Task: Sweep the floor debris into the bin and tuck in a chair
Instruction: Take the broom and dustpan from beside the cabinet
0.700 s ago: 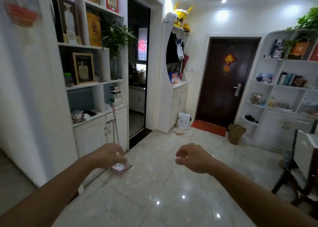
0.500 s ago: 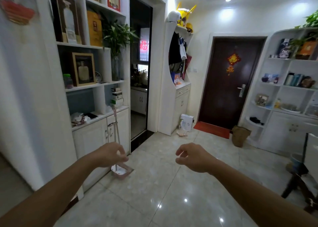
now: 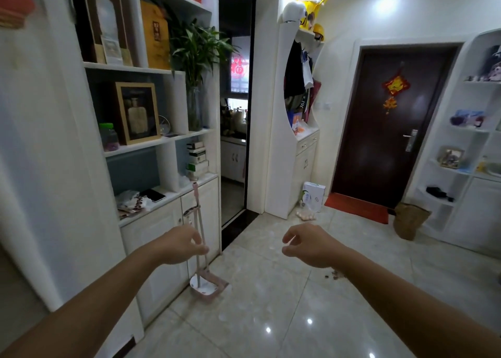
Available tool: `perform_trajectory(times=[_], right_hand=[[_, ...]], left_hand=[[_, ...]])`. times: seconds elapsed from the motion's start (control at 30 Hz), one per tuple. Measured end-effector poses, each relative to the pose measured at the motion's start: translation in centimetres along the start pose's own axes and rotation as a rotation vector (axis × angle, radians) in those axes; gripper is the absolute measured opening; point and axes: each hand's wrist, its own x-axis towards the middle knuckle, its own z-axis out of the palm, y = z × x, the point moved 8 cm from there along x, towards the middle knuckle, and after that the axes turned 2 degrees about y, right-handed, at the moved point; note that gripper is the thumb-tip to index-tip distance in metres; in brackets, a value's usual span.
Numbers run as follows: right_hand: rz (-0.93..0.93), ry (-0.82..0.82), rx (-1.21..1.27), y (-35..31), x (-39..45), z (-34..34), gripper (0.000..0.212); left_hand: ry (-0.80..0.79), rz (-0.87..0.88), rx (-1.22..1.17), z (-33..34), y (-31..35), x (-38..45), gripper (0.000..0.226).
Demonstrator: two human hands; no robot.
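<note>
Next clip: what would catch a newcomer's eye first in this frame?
Two bare forearms reach into the room, the left hand in front of the pink broom and dustpan standing against the white cabinet; contact cannot be confirmed. The right hand hovers empty. Brown debris lies on the glossy tiles nearby.

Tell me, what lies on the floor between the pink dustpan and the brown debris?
In the head view, only bare glossy tile lies between the pink dustpan by the cabinet and the brown debris; the right hand hovers above it.

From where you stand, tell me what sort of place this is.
Most likely a home's entry hall: a dark front door with a red mat, coats hung in a nook, and white shelves of keepsakes beside a kitchen doorway.
</note>
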Motion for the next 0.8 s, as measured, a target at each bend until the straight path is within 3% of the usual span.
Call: perform_trajectory(times=[0.47, 0.57, 0.8], right_hand=[[-0.128, -0.095, 0.000, -0.6, 25.8, 2.0, 0.025], [-0.165, -0.122, -0.046, -1.2, 31.7, 1.8, 0.031], [-0.226, -0.176, -0.043, -3.2, 43.6, 3.2, 0.025]], left_hand=[[-0.014, -0.131, -0.055, -0.1, -7.8, 20.9, 0.031], [-0.009, -0.170, -0.053, -0.8, -9.5, 25.2, 0.023], [0.000, -0.247, -0.101, -2.1, -14.3, 34.4, 0.030]])
